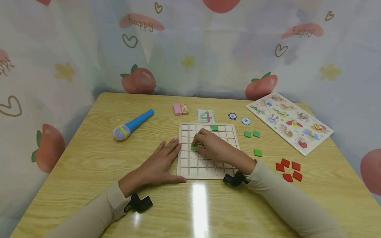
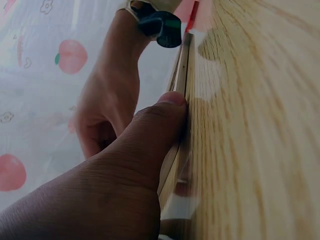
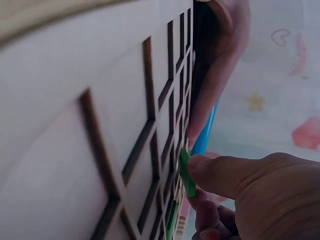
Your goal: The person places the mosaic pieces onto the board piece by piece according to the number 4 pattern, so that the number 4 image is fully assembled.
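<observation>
A wooden grid board (image 1: 193,172) lies flat on the table in front of me. My left hand (image 1: 157,164) rests along its left side with fingers extended, the thumb (image 2: 172,98) at the near edge. Over the left middle squares, my right hand (image 1: 211,145) pinches a small green tile (image 3: 187,175) between thumb and fingertips, tilted close to the grid. Another green tile (image 1: 214,127) sits in a square of the top row. Part of the grid is hidden beneath the right hand.
Right of the board lie loose green tiles (image 1: 258,153), several red tiles (image 1: 287,178), poker chips (image 1: 246,120) and an animal picture board (image 1: 291,122). Behind it are a printed grid card (image 1: 205,115) and a small pink box (image 1: 177,109). A blue toy microphone (image 1: 140,120) lies left.
</observation>
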`<action>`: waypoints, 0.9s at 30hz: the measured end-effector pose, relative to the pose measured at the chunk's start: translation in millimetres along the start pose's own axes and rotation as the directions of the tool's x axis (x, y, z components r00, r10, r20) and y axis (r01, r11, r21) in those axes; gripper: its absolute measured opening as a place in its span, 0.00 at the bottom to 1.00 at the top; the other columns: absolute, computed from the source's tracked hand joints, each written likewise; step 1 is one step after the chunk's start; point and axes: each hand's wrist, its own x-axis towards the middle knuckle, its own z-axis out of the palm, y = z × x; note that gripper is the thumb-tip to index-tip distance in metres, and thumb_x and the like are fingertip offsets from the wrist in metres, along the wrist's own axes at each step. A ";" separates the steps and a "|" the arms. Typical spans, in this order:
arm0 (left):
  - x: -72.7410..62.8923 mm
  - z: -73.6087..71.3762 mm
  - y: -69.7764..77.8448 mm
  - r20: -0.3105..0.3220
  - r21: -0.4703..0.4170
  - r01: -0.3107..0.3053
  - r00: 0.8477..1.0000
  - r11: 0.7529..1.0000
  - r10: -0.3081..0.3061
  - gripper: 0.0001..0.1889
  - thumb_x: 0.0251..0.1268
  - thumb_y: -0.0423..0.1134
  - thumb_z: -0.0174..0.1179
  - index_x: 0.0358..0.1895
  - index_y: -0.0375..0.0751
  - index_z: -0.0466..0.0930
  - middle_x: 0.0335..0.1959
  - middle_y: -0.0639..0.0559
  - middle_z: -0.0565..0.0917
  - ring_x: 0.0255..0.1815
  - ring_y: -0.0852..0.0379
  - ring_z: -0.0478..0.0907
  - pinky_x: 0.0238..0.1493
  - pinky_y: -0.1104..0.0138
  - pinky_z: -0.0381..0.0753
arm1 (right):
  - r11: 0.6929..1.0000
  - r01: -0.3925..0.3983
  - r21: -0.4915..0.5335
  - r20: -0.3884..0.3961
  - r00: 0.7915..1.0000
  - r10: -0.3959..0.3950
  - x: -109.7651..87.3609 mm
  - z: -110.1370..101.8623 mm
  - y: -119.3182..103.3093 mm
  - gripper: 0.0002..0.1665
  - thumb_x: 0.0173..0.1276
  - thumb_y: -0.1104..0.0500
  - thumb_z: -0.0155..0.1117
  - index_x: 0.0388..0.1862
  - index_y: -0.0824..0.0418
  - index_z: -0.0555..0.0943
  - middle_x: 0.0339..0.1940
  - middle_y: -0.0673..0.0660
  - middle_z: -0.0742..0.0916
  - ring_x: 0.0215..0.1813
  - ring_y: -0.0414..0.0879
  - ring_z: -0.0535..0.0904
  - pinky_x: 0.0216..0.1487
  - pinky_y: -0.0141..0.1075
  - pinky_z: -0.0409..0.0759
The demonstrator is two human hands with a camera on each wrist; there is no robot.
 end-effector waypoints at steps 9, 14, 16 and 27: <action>2.5 1.1 -0.9 -0.003 0.014 -0.001 1.000 1.000 0.001 0.68 0.58 0.79 0.66 0.88 0.38 0.45 0.91 0.44 0.45 0.93 0.48 0.39 0.93 0.47 0.36 | 1.000 -0.001 -0.003 0.010 1.000 0.001 6.5 4.6 1.3 0.08 0.78 0.60 0.68 0.52 0.58 0.86 0.53 0.57 0.84 0.44 0.44 0.81 0.46 0.38 0.85; 2.6 1.4 -1.3 -0.009 0.015 -0.002 1.000 1.000 0.002 0.68 0.57 0.79 0.65 0.88 0.38 0.46 0.91 0.44 0.45 0.93 0.48 0.39 0.93 0.47 0.37 | 1.000 -0.008 -0.010 0.026 1.000 0.008 8.7 4.4 0.8 0.08 0.78 0.60 0.68 0.53 0.59 0.85 0.54 0.57 0.85 0.45 0.44 0.81 0.48 0.39 0.86; 3.1 1.5 -0.9 -0.013 0.018 -0.003 1.000 1.000 0.003 0.68 0.57 0.80 0.65 0.88 0.37 0.46 0.91 0.44 0.45 0.93 0.48 0.39 0.93 0.47 0.37 | 1.000 -0.013 -0.015 0.029 0.999 0.013 9.1 4.0 1.0 0.09 0.78 0.61 0.68 0.53 0.59 0.85 0.55 0.56 0.85 0.45 0.44 0.81 0.49 0.39 0.86; 3.6 2.5 -0.1 -0.013 0.029 0.004 1.000 1.000 -0.004 0.68 0.57 0.80 0.66 0.88 0.37 0.46 0.91 0.43 0.46 0.93 0.48 0.39 0.93 0.47 0.36 | 0.999 0.043 0.008 -0.011 0.999 -0.043 -9.9 -2.6 10.4 0.15 0.80 0.62 0.65 0.62 0.59 0.85 0.61 0.58 0.85 0.49 0.46 0.83 0.50 0.41 0.86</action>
